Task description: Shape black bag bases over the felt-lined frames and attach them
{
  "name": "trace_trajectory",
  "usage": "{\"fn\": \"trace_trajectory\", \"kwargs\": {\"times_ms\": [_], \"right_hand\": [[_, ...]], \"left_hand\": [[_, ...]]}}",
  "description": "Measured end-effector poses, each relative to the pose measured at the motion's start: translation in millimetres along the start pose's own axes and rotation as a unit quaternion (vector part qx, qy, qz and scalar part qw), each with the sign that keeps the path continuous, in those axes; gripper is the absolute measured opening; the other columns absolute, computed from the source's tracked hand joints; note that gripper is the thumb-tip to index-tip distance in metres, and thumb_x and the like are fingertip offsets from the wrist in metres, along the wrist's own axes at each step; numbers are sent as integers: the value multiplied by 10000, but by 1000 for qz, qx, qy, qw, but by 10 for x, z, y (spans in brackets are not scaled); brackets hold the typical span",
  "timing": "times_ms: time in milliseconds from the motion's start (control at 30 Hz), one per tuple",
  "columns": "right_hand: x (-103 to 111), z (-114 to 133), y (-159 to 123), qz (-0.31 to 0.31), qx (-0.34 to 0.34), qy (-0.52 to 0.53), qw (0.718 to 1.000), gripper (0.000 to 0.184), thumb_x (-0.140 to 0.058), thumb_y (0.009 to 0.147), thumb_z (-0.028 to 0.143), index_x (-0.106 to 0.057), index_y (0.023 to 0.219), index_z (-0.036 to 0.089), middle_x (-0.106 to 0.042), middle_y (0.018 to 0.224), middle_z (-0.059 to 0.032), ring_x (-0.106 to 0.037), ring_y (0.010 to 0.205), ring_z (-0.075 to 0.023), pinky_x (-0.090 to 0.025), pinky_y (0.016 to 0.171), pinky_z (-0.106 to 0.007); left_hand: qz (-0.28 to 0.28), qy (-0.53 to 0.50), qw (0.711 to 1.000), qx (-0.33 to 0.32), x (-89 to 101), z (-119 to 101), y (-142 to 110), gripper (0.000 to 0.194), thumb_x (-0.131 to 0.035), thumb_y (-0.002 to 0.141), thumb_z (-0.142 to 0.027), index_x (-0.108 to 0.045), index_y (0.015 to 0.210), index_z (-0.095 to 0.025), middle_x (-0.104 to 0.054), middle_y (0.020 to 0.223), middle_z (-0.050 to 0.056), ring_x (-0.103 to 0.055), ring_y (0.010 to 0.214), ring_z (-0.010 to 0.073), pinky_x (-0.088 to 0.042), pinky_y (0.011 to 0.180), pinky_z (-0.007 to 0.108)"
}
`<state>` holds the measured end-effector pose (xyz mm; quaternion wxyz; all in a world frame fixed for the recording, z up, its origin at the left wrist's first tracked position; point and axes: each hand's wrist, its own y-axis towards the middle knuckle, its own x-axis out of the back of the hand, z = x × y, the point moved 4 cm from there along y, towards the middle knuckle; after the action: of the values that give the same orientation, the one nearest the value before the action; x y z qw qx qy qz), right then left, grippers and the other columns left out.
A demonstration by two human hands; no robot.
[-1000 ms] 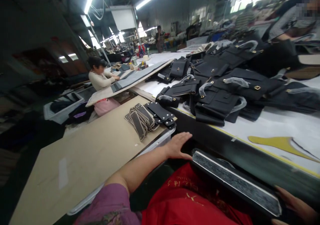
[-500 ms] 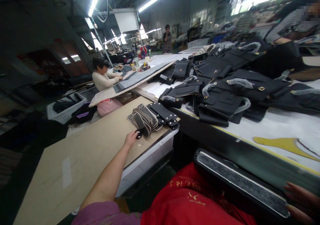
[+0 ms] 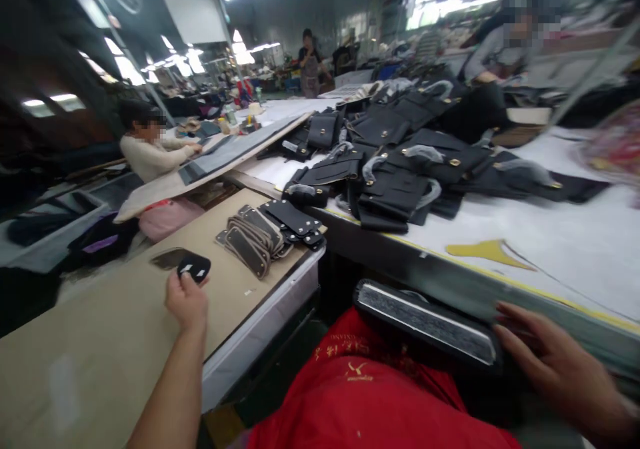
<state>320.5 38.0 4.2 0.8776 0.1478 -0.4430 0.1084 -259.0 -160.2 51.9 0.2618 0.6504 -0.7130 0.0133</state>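
Note:
My left hand (image 3: 187, 300) pinches the end of a small black panel with pale metal-like spots (image 3: 194, 266), raised over the beige board. Beyond it lies a fanned stack of dark panels with light edges (image 3: 250, 239), and beside that a pile of black studded panels (image 3: 293, 217). A black bag body (image 3: 427, 326), its long grey fuzzy inner face turned up and framed by a pale strip, rests against my red apron (image 3: 345, 396). My right hand (image 3: 560, 362) is at the bag's right end, fingers stretched and apart; whether they touch it I cannot tell.
Many black handbags (image 3: 390, 169) with plastic-wrapped handles cover the white table (image 3: 565, 229). A yellow piece (image 3: 487, 252) lies near its edge. A white bin (image 3: 260, 329) stands under the beige board (image 3: 125, 329). One co-worker (image 3: 155, 152) handles dark strips at left; another (image 3: 500, 56) is at right.
My left hand has drawn back from the stack toward me and left, taking a black panel with it. My right hand shows more fully at the bag's end. The view has turned right.

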Motion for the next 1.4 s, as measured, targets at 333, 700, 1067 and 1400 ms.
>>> {"fn": "trace_trajectory", "kwargs": {"times_ms": [333,700,1067,1400], "right_hand": [[-456,585,-403,174,-263,572,758,614,-539,797,563,-372,1300,254,-518,1234,-128,-652,898,-215,-547,671,-325],[-252,220,-578,213,-196,492,821,339,-664,765,414,-631,973,149,-617,868,-22,-547,760,-120,-450,700,-242],[-209,-387,-355,118,-269,284,913,391,-503,832,479,-486,609,159,-373,477,69,-317,434,-53,-235,433,-203],[-186,-518,-293,125,-244,199,941,316,-504,838,396,-578,656,149,-482,548,39,-402,528,-74,-279,505,-204]], "left_hand": [[685,-147,711,51,-1103,-845,-1871,296,-613,798,-418,-625,989,-192,-637,794,25,-609,626,168,-541,503,268],[791,-198,560,145,-1468,-1091,-2215,201,-664,772,-357,-654,797,-158,-576,618,17,-538,521,110,-463,470,199],[686,16,724,71,-2050,-873,-2283,452,-697,656,-512,-649,950,-172,-657,921,46,-617,777,202,-544,552,262],[677,94,730,-8,-2253,-809,-2329,426,-668,649,-560,-637,800,-163,-540,579,-28,-428,504,97,-342,460,195]]}}
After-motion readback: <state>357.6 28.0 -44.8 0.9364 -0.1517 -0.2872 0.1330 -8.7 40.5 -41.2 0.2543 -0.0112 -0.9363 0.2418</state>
